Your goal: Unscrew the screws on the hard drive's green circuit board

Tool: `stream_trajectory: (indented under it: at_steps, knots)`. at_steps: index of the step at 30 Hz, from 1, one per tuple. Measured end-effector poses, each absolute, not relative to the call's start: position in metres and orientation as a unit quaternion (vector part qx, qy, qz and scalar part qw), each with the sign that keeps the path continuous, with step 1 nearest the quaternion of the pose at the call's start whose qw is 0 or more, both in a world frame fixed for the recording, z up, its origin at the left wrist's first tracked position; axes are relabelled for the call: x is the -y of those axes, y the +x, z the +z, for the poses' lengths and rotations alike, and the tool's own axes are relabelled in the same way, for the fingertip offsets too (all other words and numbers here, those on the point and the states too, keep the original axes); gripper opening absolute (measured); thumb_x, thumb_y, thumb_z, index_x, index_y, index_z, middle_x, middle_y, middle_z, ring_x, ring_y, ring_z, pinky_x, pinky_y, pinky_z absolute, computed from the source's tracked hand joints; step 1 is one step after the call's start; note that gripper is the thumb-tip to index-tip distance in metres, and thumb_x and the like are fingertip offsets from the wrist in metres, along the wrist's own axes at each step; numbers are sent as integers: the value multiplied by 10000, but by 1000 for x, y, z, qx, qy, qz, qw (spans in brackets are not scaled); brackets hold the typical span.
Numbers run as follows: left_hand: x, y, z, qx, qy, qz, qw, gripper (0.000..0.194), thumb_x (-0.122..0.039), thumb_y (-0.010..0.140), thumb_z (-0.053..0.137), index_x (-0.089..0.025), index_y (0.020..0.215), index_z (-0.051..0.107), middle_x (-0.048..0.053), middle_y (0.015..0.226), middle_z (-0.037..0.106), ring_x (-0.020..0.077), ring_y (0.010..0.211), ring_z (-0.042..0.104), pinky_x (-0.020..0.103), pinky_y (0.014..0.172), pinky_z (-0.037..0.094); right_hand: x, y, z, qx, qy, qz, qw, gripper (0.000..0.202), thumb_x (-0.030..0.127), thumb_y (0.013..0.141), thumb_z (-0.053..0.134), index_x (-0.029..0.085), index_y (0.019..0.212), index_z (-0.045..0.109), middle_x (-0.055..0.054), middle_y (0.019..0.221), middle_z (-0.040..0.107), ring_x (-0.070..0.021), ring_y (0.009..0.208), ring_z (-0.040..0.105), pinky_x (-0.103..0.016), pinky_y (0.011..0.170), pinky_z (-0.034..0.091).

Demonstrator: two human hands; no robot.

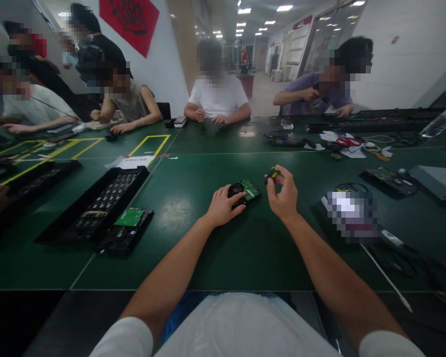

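My left hand (223,207) rests over a hard drive (251,190) lying flat on the green table, its fingers across the dark part and its thumb along the near edge. The drive's green circuit board faces up. Just to the right, my right hand (284,195) is raised and closed on a screwdriver (272,174) with a black and yellow handle. The screwdriver stands apart from the drive, and its tip is too small to make out.
A long black tray (59,223) with small pieces lies at left, beside another hard drive (130,218). A third drive (388,179), cables (401,258) and a blurred-out device (351,215) lie at right. Several people sit across the table (186,258).
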State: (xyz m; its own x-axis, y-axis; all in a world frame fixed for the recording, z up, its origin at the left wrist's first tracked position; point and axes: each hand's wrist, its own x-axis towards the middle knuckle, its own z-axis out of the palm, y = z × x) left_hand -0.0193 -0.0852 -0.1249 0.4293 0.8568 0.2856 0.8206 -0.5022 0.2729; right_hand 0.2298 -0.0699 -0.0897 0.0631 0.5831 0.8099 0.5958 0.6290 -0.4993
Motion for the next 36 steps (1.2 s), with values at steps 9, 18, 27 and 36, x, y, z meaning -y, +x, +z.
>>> stream_trajectory:
  at_steps: [9, 18, 27, 36]
  knots:
    - [86, -19, -124, -501, 842, 193, 53, 556, -568, 1014, 644, -415, 1546, 588, 91, 1672, 383, 404, 1540, 348, 604, 1233, 333, 68, 230, -89, 686, -432, -35, 585, 519, 375, 985, 686, 290, 1470, 522, -104, 1268, 641, -232, 927, 694, -433, 787, 661]
    - [86, -20, -125, -496, 843, 201, 55, 551, -571, 1016, 645, -408, 1540, 596, 96, 1680, 376, 407, 1533, 359, 602, 1230, 336, 66, 231, -92, 672, -437, -40, 596, 535, 370, 978, 686, 277, 1475, 511, -119, 1299, 669, -251, 953, 728, -454, 811, 672]
    - [86, -21, -126, -497, 842, 203, 56, 551, -576, 1015, 645, -409, 1538, 598, 91, 1679, 375, 407, 1537, 348, 611, 1232, 331, 64, 235, -90, 678, -424, -38, 599, 493, 331, 1006, 645, 268, 1476, 508, -120, 1312, 689, -248, 991, 746, -456, 870, 666]
    - [85, -20, -127, -498, 842, 201, 47, 551, -571, 1012, 650, -413, 1537, 598, 110, 1662, 382, 407, 1535, 354, 610, 1222, 345, 71, 231, -82, 700, -410, -71, 580, 457, 287, 984, 653, 275, 1433, 569, -119, 1269, 650, -253, 1006, 688, -447, 819, 657]
